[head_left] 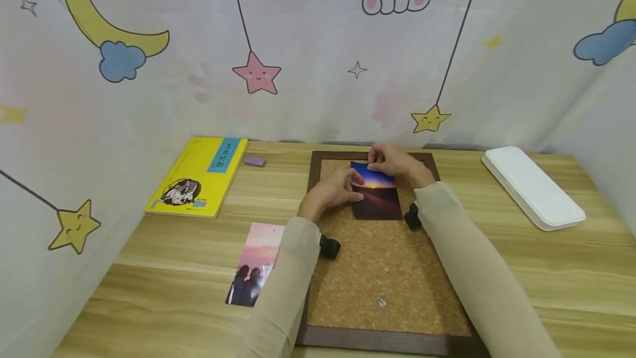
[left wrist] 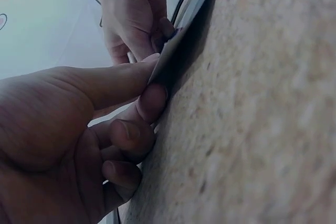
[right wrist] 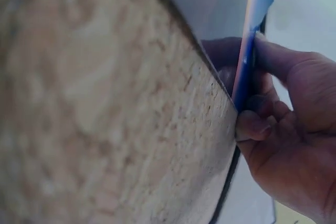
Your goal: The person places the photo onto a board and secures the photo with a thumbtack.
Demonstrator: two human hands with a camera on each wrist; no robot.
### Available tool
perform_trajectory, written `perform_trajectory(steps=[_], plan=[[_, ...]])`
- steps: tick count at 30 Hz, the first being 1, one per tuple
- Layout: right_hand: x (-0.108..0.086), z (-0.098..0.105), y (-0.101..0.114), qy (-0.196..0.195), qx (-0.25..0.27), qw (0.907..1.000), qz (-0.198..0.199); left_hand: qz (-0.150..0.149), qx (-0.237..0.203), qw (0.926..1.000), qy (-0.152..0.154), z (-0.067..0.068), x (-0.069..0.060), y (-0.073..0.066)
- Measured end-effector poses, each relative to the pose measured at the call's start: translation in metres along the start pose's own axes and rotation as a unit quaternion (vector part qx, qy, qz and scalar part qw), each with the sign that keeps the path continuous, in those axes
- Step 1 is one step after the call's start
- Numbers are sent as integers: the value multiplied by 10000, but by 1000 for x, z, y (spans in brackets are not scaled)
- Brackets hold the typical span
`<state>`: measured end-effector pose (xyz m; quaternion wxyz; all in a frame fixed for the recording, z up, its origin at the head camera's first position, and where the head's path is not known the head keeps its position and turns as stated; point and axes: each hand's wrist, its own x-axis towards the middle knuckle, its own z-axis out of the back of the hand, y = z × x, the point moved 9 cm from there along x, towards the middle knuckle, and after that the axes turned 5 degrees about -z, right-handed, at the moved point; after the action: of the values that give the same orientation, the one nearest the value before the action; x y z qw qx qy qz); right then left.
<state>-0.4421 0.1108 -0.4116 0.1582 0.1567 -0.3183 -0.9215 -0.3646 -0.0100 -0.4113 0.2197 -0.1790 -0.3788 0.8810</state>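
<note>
A sunset photo (head_left: 376,206) with a blue sky lies over the upper part of a brown-framed cork board (head_left: 392,269). My left hand (head_left: 333,189) pinches the photo's left edge; in the left wrist view its thumb is on one face and a finger beneath the lifted edge. Near the top right corner, my right hand (head_left: 395,160) holds the photo's edge between thumb and fingers. The right wrist view shows the blue photo (right wrist: 244,72) standing off the cork there, the right hand (right wrist: 299,135) beside it. Whether that hand also holds something small cannot be seen.
A pink-sky photo (head_left: 255,258) lies left of the board, partly under the left sleeve. Farther back are a yellow book (head_left: 199,178) and a small purple block (head_left: 255,162). A white case (head_left: 534,187) sits at right. A small clear object (head_left: 382,302) is low on the cork.
</note>
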Motion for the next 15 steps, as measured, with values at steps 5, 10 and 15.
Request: perform_trajectory(steps=[5,10,15], plan=[[0,1,1,-131,-217,9997,-36,-115,147,9998,32,1,-1,-2],[-2,2,4,-188,-241,9995,62,-308,401,9987,48,1,-1,-7],[-11,2,12,163,-304,9987,385,-318,493,9982,145,-1,-1,-7]])
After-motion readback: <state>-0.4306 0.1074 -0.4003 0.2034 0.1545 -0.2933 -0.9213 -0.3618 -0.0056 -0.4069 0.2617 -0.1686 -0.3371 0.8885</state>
